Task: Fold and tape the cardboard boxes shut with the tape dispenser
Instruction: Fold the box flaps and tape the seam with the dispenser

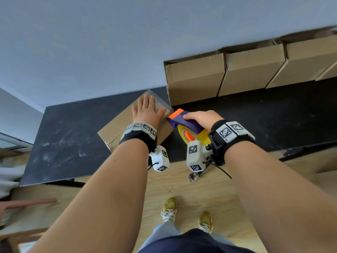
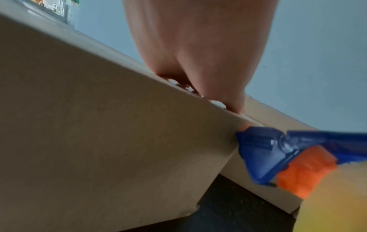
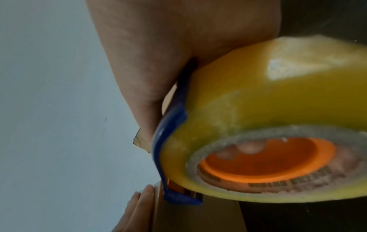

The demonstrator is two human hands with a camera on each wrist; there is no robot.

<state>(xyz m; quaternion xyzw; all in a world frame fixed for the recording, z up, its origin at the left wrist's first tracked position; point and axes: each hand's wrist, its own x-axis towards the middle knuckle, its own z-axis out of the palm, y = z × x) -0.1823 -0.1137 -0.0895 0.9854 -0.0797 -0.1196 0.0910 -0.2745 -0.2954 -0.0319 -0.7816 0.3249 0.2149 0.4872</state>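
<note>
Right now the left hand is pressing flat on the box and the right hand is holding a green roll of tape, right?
Not green: the head view shows the tape roll is yellow. The left hand does press flat on the box, and the right hand grips the tape dispenser.

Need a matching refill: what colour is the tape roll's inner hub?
Orange: the hub inside the yellow tape roll shows best in the right wrist view.
</note>
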